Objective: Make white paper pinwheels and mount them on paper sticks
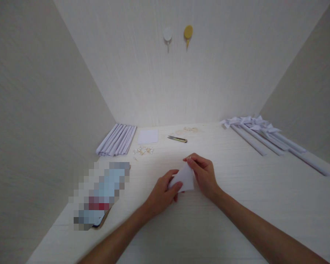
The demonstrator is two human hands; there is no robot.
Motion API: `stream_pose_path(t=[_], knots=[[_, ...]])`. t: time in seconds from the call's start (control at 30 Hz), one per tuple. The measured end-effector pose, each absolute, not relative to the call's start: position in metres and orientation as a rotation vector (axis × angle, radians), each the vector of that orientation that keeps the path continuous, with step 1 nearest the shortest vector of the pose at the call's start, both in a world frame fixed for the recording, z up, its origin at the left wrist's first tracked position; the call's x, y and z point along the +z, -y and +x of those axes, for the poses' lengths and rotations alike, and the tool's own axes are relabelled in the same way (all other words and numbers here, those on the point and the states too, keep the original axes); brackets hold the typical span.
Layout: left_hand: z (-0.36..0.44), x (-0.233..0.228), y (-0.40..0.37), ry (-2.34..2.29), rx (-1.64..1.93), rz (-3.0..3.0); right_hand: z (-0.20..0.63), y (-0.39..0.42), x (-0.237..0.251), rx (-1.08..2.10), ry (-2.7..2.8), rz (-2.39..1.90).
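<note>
Both hands, left hand point(161, 194) and right hand point(205, 176), pinch a white folded paper triangle point(184, 178) mid-bench point(236, 220); snips point(177, 139) lie beyond, nothing between.

The paper point(184, 178) sits mid-table, close in front of the person: a small white sheet, folded into a triangle, with its point up and away and its broad edge nearer the body. It's lifted a touch off the table, tilted toward the camera. The left hand point(161, 194) pinches the lower left corner, thumb on top. The right hand point(205, 176) grips the right edge, fingertips at the peak.
</note>
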State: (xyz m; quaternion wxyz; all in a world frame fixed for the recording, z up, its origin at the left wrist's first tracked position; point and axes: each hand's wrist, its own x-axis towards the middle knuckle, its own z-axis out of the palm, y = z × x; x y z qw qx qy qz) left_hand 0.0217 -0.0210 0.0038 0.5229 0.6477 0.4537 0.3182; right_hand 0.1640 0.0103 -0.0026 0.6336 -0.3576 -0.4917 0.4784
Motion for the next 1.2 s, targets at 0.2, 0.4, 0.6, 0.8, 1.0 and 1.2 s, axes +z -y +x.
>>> stream_pose_path(t=[0.2, 0.4, 0.6, 0.8, 1.0, 1.2], knots=[[0.007, 0.008, 0.006, -1.136, 1.057, 1.304, 0.164, -0.015, -0.009, 1.139, 1.008, -0.862], [-0.002, 0.007, -0.005, -1.156, 1.367, 1.036, 0.162, -0.013, -0.004, 1.163, 1.181, -0.972], [-0.01, 0.0, -0.013, -1.214, 1.412, 1.038, 0.159, -0.01, -0.001, 1.285, 1.427, -1.043], [-0.007, 0.004, -0.01, -1.261, 1.426, 1.068, 0.158, -0.007, 0.001, 1.475, 1.56, -0.993], [-0.006, 0.003, -0.009, -1.264, 1.404, 1.095, 0.158, -0.006, 0.003, 1.544, 1.681, -0.986], [-0.007, 0.004, -0.008, -1.204, 1.381, 1.086, 0.156, -0.006, -0.001, 1.52, 1.729, -1.032]])
